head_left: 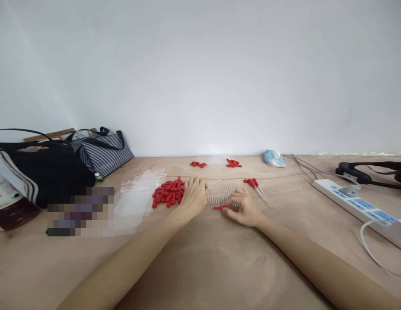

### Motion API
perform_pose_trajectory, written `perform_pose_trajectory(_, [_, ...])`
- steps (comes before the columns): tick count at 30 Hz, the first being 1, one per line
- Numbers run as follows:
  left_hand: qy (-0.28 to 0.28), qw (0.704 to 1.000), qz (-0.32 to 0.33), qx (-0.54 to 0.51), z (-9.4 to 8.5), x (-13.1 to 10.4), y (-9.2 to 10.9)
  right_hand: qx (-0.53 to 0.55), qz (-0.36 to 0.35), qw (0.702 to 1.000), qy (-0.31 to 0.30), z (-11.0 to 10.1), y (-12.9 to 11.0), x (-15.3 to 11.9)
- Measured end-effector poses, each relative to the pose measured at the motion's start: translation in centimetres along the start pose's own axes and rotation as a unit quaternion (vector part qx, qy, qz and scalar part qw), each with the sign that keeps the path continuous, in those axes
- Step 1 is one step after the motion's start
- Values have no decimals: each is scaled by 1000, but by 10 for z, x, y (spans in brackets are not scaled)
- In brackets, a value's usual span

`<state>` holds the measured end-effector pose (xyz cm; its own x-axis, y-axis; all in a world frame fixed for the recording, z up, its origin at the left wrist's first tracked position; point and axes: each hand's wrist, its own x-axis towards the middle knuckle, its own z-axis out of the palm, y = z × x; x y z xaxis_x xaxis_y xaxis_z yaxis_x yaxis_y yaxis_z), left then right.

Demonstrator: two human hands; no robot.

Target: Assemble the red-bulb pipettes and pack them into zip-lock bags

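Note:
My right hand (244,208) pinches a red rubber dropper bulb (219,208) between thumb and fingertips, low over the table. The bulb points left. My left hand (195,193) is curled at the left end of a row of thin glass dropper tubes (222,193); one pale tube (216,183) slants out from its fingertips. Part of the row is hidden behind both hands. Just left of that hand lies a heap of loose red bulbs (169,192). On the right, several droppers (256,186) lie together, their glass tubes fitted with red bulbs.
Clear zip bags (132,200) lie spread left of the heap. Bagged red-bulb droppers (216,161) rest by the wall. Further left stand a black bag (58,172) and a striped bag (105,153). A blue-white packet (274,158), power strip (358,204) and black headset strap (355,170) are right.

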<state>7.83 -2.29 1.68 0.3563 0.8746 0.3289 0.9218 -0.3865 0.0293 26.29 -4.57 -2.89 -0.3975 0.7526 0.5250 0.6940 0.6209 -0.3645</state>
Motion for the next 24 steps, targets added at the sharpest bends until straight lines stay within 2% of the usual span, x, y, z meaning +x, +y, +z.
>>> perform_pose_trajectory(3, [1,988,115,-100,0,-30,-23,-16,-24,999,-42,0,-7,-2])
perform_pose_trajectory(5, [5,980,149,-133,6,-45,-35,-29,-21,998,-42,1,-10,-2])
perform_pose_trajectory(9, [74,965,197,-159,18,-56,-45,-33,-42,996,-67,4,-15,-1])
perform_pose_trajectory(14, [117,954,208,-183,23,-54,-45,-25,-16,998,-48,7,-20,-2])
perform_pose_trajectory(18, [124,955,194,-186,24,-56,-47,-5,9,1000,-29,7,-22,-3])
perform_pose_trajectory(24, [121,954,210,-176,24,-56,-48,36,22,999,-20,9,-24,-3])
